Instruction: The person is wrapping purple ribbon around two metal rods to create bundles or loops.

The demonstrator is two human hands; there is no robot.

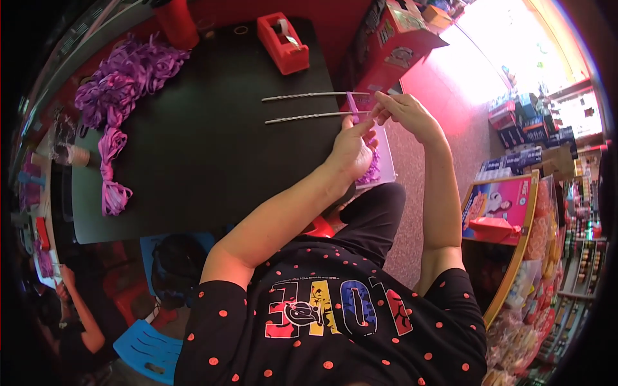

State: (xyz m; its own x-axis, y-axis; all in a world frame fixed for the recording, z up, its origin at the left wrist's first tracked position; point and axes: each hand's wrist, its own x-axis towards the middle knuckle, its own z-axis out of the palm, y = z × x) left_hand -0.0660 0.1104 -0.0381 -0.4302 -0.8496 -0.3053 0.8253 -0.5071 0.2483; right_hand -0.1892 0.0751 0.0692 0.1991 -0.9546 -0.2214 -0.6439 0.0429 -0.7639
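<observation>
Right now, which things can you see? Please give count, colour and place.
table: 1, black, centre left
ribbon pile: 1, purple, table's left
tape dispenser: 1, red, top
cylinder: 1, red, top left
rods: 2, grey, over table's right
strip: 1, light purple, across both rods
tray: 1, whitish, beneath hands
box: 1, red, upper right
chair parts: count unclear, blue, lower left
display panel: 1, pink-purple, right
shelf goods: many, mixed, far right
co-worker's arm: 1, dark-sleeved, lower left
trousers: 1 pair, dark, centre
shirt: 1, black, red-dotted, bottom
left hand: 1, bare, fingers at strip
right hand: 1, bare, near rods' right ends
</observation>
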